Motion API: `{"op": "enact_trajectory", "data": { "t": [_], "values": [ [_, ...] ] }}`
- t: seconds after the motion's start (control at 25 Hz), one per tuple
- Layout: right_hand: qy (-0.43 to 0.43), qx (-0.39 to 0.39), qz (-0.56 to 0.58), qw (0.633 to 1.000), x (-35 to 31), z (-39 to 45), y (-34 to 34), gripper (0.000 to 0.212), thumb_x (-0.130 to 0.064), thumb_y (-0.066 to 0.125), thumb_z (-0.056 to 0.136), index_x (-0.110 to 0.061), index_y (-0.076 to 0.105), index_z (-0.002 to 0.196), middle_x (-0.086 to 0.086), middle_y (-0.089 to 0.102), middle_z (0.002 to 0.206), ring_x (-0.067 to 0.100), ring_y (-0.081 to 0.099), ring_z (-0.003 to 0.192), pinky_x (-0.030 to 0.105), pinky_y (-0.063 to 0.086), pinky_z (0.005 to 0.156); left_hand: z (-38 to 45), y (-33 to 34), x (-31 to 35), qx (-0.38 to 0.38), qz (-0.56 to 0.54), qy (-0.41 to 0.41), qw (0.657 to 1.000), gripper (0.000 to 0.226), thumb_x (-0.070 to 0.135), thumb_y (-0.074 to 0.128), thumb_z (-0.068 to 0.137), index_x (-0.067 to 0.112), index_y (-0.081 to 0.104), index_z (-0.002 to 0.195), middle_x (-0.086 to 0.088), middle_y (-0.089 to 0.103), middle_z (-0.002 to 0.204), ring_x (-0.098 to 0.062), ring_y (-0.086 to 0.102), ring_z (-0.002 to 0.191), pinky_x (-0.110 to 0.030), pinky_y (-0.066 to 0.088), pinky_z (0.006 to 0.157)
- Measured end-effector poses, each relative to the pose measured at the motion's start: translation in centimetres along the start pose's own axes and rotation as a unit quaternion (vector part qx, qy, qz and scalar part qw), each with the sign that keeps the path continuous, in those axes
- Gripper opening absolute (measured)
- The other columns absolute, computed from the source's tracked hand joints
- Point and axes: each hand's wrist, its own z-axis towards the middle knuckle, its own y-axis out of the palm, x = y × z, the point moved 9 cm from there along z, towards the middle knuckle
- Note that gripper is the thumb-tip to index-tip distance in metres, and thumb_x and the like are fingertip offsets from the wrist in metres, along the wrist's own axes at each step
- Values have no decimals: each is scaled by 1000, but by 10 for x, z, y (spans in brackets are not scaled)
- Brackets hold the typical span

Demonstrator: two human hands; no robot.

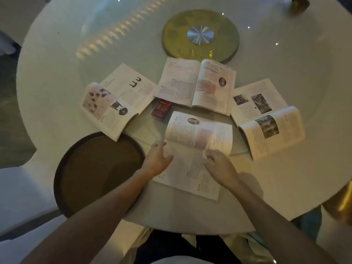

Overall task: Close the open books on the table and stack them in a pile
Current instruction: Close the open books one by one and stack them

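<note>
four open books (194,149) on table (57,73)

Glossy white table (57,92), matt paper books (192,168), brushed-metal hub (200,34) in a dull gold disc (177,35).

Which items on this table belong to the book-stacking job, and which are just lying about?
Job: nearest open book, under left hand and right hand; left open book; centre open book; right open book.

Lying about: red pack; dark round tray; gold disc.
</note>
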Motion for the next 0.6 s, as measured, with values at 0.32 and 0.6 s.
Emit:
{"op": "enact_trajectory", "data": {
  "t": [0.32,0.6],
  "values": [
    [289,129,265,911,61,-55,22,19,-30,50,98,-11,53,95,8,61,103,24,62,88,41,55,64,1,17,-64,21,-59,-116,991,44,37,63,70,6,57,101,-21,64,107,-34,70,87,-36,60,58],
    [312,91,355,877,77,-63,31,15,-21,56,96,-9,66,99,10,72,100,25,70,86,40,56,67,1,12,-63,-2,-93,-144,985,32,36,67,90,9,68,73,0,66,68,-16,64,63,-26,44,54]
  ]
}}
